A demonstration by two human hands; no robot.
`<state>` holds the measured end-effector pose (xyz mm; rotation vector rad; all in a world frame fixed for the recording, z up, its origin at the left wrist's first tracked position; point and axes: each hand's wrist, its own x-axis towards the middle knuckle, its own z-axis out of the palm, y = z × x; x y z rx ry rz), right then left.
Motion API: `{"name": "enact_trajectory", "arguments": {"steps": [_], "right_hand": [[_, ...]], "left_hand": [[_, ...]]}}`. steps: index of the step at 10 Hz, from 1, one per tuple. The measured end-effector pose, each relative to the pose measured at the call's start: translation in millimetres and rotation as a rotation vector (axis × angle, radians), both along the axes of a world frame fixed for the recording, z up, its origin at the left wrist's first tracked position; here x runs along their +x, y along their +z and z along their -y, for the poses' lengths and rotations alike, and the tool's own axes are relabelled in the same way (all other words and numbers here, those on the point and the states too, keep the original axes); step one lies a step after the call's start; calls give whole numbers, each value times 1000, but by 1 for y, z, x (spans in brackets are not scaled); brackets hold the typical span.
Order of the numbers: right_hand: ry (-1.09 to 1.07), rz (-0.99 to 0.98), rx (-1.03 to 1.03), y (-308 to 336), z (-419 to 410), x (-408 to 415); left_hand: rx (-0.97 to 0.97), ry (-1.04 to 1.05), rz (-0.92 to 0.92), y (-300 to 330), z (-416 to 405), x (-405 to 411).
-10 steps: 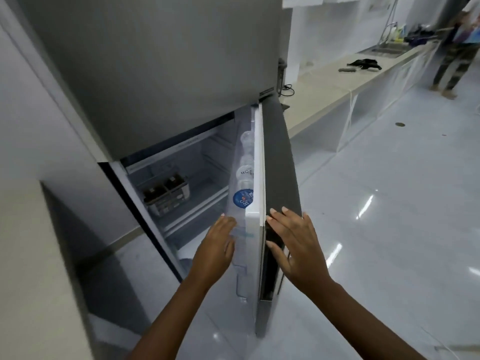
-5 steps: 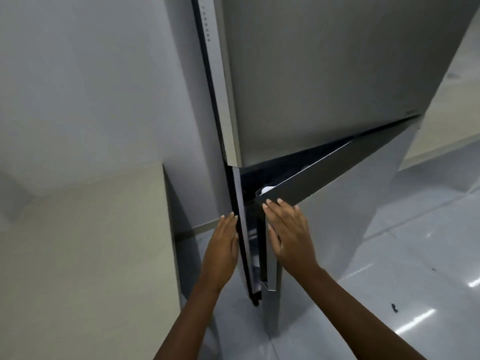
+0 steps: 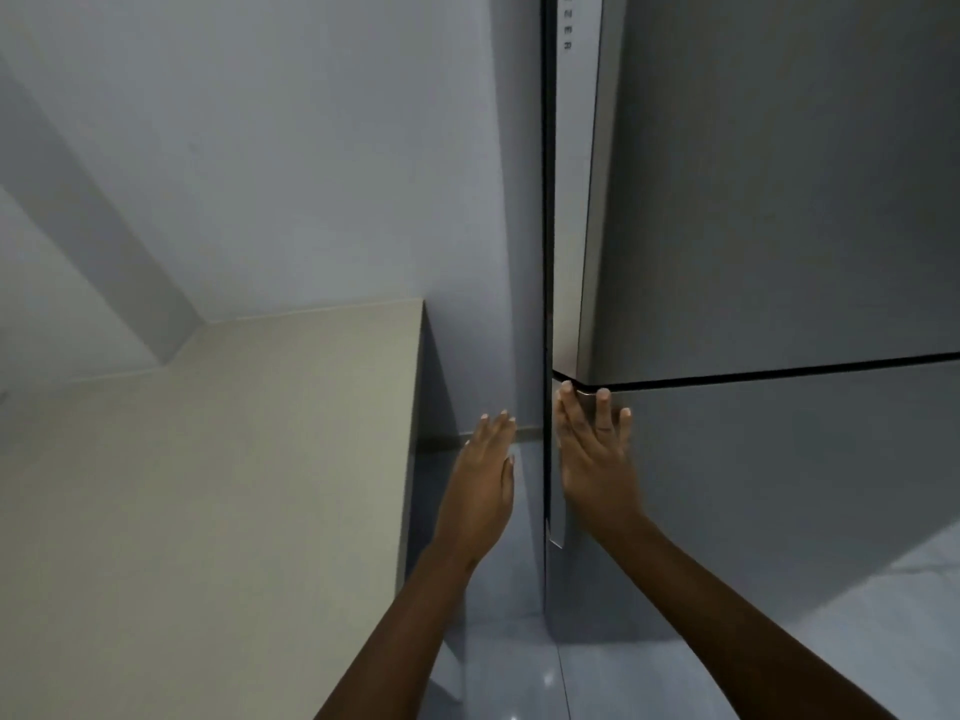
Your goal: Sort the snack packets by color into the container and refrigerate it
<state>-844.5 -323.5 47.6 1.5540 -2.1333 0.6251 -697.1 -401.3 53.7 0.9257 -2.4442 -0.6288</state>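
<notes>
The grey refrigerator's lower door [image 3: 779, 485] stands flush with the upper door [image 3: 779, 200], only a thin dark seam between them. My right hand [image 3: 597, 459] presses flat on the lower door's top left corner, fingers straight. My left hand [image 3: 485, 470] hovers in the air just left of the refrigerator's edge, fingers straight, touching nothing. The container and the snack packets are hidden inside.
A beige counter [image 3: 208, 485] fills the left, its edge close to my left arm. A grey wall [image 3: 285, 148] rises behind it. Glossy floor [image 3: 883, 615] shows at the lower right and in the narrow gap below my hands.
The lower door swung from wide open to fully closed under my right hand. My left hand came off the door's inner side. The view turned left, away from the kitchen.
</notes>
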Motion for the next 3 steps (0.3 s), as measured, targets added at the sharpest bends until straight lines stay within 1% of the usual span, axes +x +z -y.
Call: {"name": "enact_trajectory", "arguments": {"steps": [1,2,3], "right_hand": [[20,147,-106,2,2,7],[158,276,-224,6,3,23],[372,280,-184,2,21,46]], "left_hand": [[-21,79,31,-7,12,1],[-18,193,47,-6,12,16],[-1,334,41,-4,16,37]]}}
